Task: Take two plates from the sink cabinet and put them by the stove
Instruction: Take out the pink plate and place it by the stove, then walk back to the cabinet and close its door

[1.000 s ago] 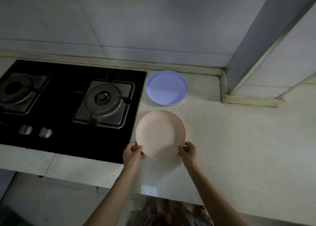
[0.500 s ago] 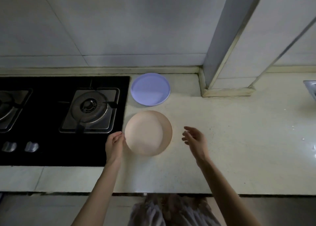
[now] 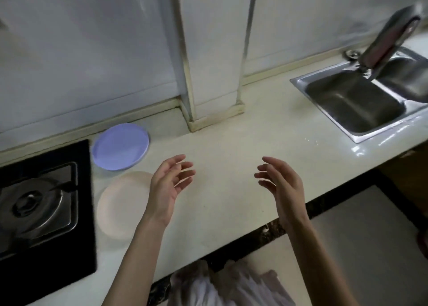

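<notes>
Both hands have let go of the peach plate (image 3: pixel 122 204) in the last second. It now lies flat on the tabletop (image 3: pixel 231 167), just beside the stove (image 3: pixel 44 204), with the purple plate (image 3: pixel 120 146) close behind it near the wall. A moment ago it was held at the rim from both sides; now nothing touches it.

Left hand (image 3: pixel 168 185): off the plate, moved right over bare tabletop, fingers loosely spread, holding nothing. Its wrist hides part of the peach plate's right rim. Right hand (image 3: pixel 281 183): same, fingers relaxed and apart, empty, well clear of both plates.

The view has swung right, so the sink (image 3: pixel 361 102) and faucet (image 3: pixel 389 39) now show.

Judgement: two plates sit by the stove, so the placing looks done. Hands appear to be pulling away; task is at or near its end.
</notes>
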### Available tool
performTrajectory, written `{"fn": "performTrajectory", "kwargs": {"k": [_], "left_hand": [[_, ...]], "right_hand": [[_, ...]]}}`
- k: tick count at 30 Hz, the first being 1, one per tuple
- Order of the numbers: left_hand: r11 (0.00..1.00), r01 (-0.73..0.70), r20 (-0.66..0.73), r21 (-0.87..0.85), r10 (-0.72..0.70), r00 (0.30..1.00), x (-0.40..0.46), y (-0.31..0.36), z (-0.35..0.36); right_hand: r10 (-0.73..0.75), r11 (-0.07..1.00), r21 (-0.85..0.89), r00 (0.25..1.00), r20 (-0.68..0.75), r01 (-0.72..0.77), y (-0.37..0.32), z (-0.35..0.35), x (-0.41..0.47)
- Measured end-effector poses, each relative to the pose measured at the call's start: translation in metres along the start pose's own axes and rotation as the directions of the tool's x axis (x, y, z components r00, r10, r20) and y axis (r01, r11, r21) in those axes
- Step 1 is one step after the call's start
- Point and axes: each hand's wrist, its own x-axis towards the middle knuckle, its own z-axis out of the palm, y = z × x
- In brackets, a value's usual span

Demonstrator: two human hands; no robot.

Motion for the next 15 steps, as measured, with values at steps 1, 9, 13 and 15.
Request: {"fn": "performTrajectory", "kwargs": {"k": [1, 9, 13, 15], "left_hand": [[1.0, -0.002, 0.03, 0.003, 0.002, 1.0, 0.0, -0.001, 0.015], [0.999, 0.018, 0.303, 0.032, -0.027, 0.953, -0.003, -0.011, 0.145], [0.998, 0.019, 0.401, 0.056, -0.04, 0.915, -0.007, -0.027, 0.215], [0.998, 0.028, 0.437, 0.062, -0.053, 0.898, -0.012, -0.041, 0.248]], "right_hand": [[-0.007, 1.0, 0.013, 1.0, -0.027, 0.008, -0.006, -0.014, -0.001], [-0.088, 0.988, 0.106, 0.968, -0.236, 0.115, -0.057, -0.148, -0.016], [-0.127, 0.98, 0.104, 0.93, -0.345, 0.172, -0.077, -0.217, -0.027], [-0.145, 0.977, 0.09, 0.91, -0.389, 0.194, -0.082, -0.25, -0.033]]}}
